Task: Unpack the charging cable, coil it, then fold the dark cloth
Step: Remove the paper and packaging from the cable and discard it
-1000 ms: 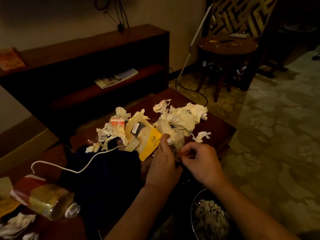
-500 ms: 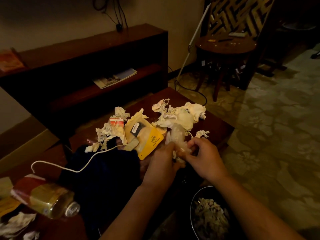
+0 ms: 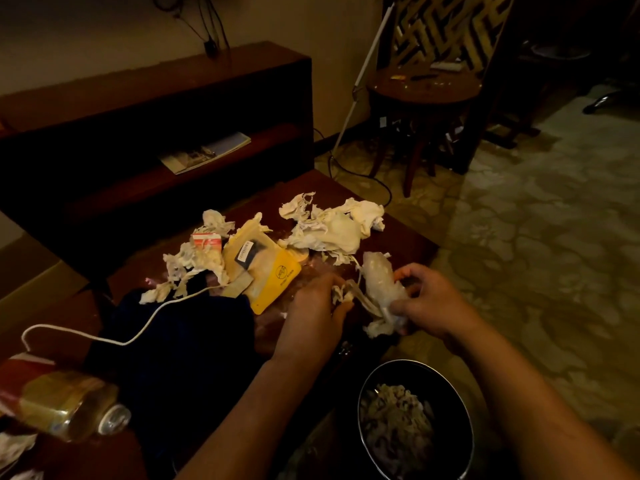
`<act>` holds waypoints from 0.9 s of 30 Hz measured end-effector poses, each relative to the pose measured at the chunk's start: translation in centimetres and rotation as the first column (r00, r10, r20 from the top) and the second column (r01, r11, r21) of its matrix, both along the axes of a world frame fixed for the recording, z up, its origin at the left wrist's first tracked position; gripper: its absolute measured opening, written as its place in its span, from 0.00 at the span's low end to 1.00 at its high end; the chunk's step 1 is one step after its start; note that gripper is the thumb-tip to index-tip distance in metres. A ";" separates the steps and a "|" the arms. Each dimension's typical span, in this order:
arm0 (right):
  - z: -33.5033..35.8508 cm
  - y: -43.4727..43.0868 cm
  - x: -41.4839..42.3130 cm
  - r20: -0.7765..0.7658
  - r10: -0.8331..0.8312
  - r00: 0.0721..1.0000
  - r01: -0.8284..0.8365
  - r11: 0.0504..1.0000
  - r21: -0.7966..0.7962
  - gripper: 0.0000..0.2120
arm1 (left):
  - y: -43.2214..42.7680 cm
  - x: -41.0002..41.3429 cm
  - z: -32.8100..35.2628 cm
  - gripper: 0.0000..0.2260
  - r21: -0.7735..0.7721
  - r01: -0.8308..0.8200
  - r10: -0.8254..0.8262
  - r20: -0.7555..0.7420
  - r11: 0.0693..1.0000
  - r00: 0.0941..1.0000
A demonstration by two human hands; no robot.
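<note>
My right hand grips a crinkled clear plastic wrapper near the table's right edge. My left hand pinches pale strands that run out of that wrapper; they look like cable, though it is too dim to be sure. A white cable lies loose across the dark cloth, which is heaped on the table at the left. A yellow packet sits just beyond the cloth.
Torn white paper scraps litter the dark wooden table. A plastic bottle lies on its side at the near left. A black bin with paper waste stands below my arms. A low shelf and round stool stand beyond.
My right hand has lifted the plastic wrapper and drawn it to the right, away from my left hand, and pale strands now stretch between the two hands.
</note>
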State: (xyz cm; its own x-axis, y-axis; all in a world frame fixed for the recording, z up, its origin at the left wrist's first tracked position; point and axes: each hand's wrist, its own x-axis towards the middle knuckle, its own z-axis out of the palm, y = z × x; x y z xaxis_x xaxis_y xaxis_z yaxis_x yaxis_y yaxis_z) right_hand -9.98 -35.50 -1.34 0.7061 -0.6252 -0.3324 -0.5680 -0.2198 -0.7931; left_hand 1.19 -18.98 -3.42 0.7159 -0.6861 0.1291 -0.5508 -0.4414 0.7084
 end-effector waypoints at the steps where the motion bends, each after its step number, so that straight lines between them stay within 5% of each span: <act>1: 0.0 -0.3 -0.5 -0.028 0.002 1.000 -0.003 0.999 -0.045 0.15 | -0.4 -0.3 -0.1 0.06 -0.026 0.018 -0.018 0.007 1.000 1.000; 7: 1.0 -1.5 -3.2 -0.409 0.110 0.906 -0.118 0.993 0.006 0.03 | -3.5 -3.0 -1.5 0.06 0.076 0.260 -0.259 -0.023 0.963 0.966; 11: 1.4 -1.9 -4.3 -0.555 0.150 0.818 -0.170 0.985 0.014 0.15 | -4.4 -3.7 -3.3 0.07 0.261 0.352 -0.328 -0.132 0.899 0.935; 21: 1.4 -2.4 -5.4 -0.658 0.211 0.723 -0.251 0.967 0.034 0.26 | -4.7 -5.3 -5.5 0.13 0.460 0.485 -0.433 -0.222 0.744 0.874; 24: 0.9 -2.4 -5.1 -0.622 0.197 0.758 -0.243 0.970 0.011 0.18 | -4.3 -5.2 -5.7 0.22 0.537 0.506 -0.438 -0.260 0.675 0.861; 27: 0.3 -2.2 -4.3 -0.517 0.133 0.846 -0.247 0.956 -0.158 0.09 | -4.3 -5.2 -5.0 0.22 0.478 0.472 -0.438 -0.189 0.741 0.879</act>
State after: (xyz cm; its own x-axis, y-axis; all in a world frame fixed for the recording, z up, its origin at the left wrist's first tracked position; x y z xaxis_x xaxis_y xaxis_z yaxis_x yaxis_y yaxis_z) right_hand -14.29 -37.74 -1.04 0.5943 -0.5907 -0.5458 -0.8013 -0.4931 -0.3388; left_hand -4.05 -23.30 -8.39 0.2960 -0.8878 -0.3524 -0.7417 -0.4461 0.5009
